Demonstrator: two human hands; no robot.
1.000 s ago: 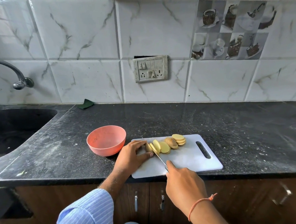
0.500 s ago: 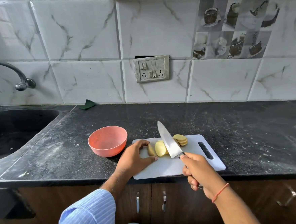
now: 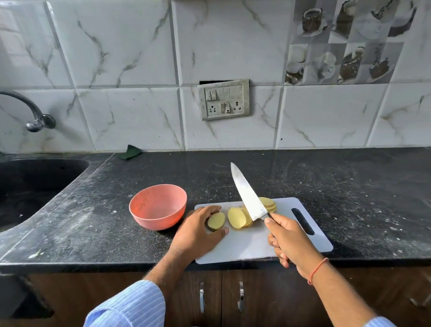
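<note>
The potato stub (image 3: 216, 220), showing a pale cut face rimmed by brown skin, is lying on the smooth white cutting board (image 3: 243, 245). The left hand (image 3: 197, 234) is gripping it, with fingers (image 3: 212, 209) curling behind and the thumb in front. Flat oval slices (image 3: 237, 218) are leaning just beside it. The right hand (image 3: 289, 237) is clenching the knife (image 3: 248, 196) and holding the broad steel blade raised. A round pink bowl (image 3: 159, 208) is sitting on the speckled black surface (image 3: 351, 192).

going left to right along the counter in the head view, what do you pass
sink → pink bowl → left hand → potato end it holds → loose potato slices → right hand gripping the knife
</note>
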